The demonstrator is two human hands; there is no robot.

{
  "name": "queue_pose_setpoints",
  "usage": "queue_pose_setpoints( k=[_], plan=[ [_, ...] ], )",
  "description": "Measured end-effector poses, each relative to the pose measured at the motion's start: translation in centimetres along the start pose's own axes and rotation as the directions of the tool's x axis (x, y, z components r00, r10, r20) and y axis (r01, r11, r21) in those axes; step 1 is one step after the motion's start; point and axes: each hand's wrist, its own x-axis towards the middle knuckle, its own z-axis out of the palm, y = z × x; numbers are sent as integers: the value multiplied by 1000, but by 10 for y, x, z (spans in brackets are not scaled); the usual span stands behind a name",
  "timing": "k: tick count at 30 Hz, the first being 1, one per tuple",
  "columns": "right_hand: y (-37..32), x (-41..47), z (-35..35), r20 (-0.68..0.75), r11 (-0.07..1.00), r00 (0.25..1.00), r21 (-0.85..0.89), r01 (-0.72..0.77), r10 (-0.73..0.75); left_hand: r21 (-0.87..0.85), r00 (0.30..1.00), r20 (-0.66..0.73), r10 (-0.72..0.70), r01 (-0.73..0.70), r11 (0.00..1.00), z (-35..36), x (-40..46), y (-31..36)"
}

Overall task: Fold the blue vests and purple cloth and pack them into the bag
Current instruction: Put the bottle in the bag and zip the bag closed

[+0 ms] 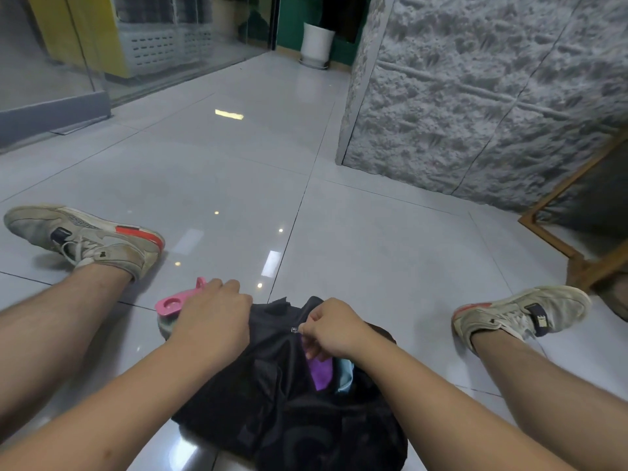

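A black bag [272, 396] lies on the tiled floor between my outstretched legs. Its opening gapes a little, showing the purple cloth [321, 372] and beside it a strip of light blue vest [346, 373] inside. My right hand [334, 329] pinches the small metal zipper pull [294, 330] at the top of that opening. My left hand [212, 319] rests on the bag's upper left end with curled fingers, holding it down next to a bottle with a pink cap [176, 302].
My two sneakers [91, 237] [520, 312] lie out to either side on the glossy floor. A rough grey wall [492, 96] and a wooden frame [574, 246] stand at the right. Glass panels are at the far left, a white pot [316, 42] far back.
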Motion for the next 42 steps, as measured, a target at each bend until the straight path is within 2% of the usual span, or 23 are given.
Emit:
queue_pose_setpoints(
  k=[2,3,5,15,19,28,31,34,37,42],
  plan=[
    [2,-2,0,-6,1000,1000,11,7,-7,-83,981,-42,187,-190,978,7,0,12],
    [3,-3,0,-6,1000,1000,17,11,-11,-123,963,-20,268,-269,955,12,0,17],
    [4,-6,0,-6,999,1000,38,18,-18,-154,939,50,341,-330,931,18,1,28],
    [12,-9,-1,-52,1000,999,17,-7,8,-313,985,-23,171,-170,934,27,8,30],
    [16,-11,-4,-80,999,997,-36,-7,4,-306,988,-25,152,-152,940,27,7,27],
    [26,-30,-21,-94,998,995,-63,-28,22,-221,990,36,138,-126,967,15,6,28],
    [30,-34,-24,-97,999,995,-30,-19,16,-245,987,51,151,-134,960,9,7,38],
    [34,-35,-23,-100,1000,995,24,4,-1,-369,967,71,243,-201,907,7,10,52],
    [36,-36,-22,-93,998,995,58,28,-22,-346,940,113,321,-266,900,8,10,70],
    [46,-37,-28,-116,999,993,38,20,-16,-321,969,81,234,-197,926,12,17,86]
  ],
)
